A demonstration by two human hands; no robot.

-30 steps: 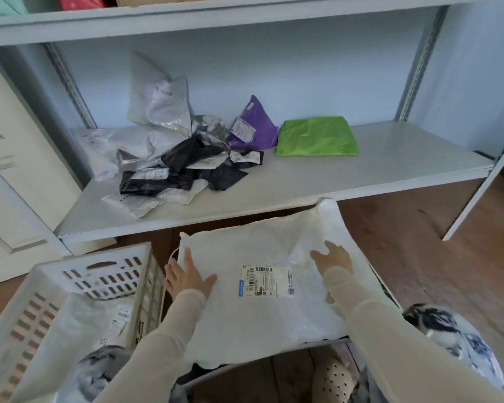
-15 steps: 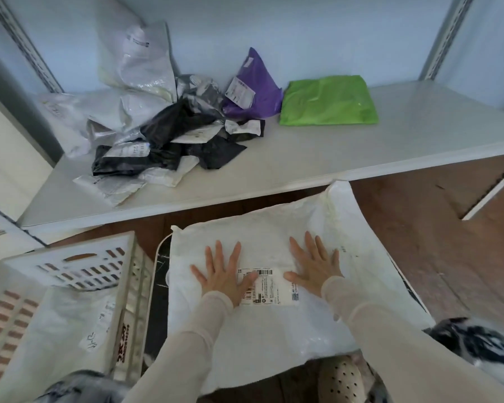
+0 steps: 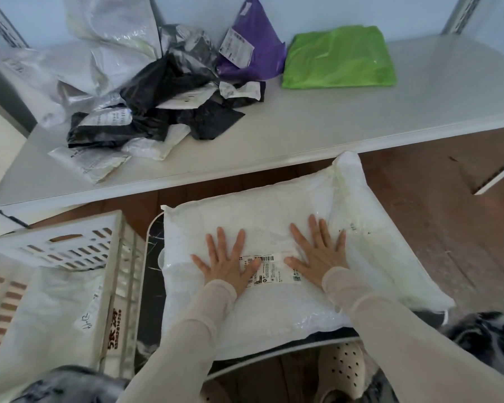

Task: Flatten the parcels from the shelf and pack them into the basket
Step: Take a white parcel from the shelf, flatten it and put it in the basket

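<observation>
The white parcel [image 3: 274,228] is pressed under the flat, splayed left hand [image 3: 227,264] and right hand [image 3: 317,254]. Air is best swept outward from the label [image 3: 271,270].

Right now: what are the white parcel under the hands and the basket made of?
White parcel: looks like thin plastic film, a poly mailer, glossy and wrinkled under both flat palms; the pebbled surface hints at a bubble lining, unconfirmed. Basket: looks like rigid moulded plastic, off-white and matte, with slotted walls.
</observation>
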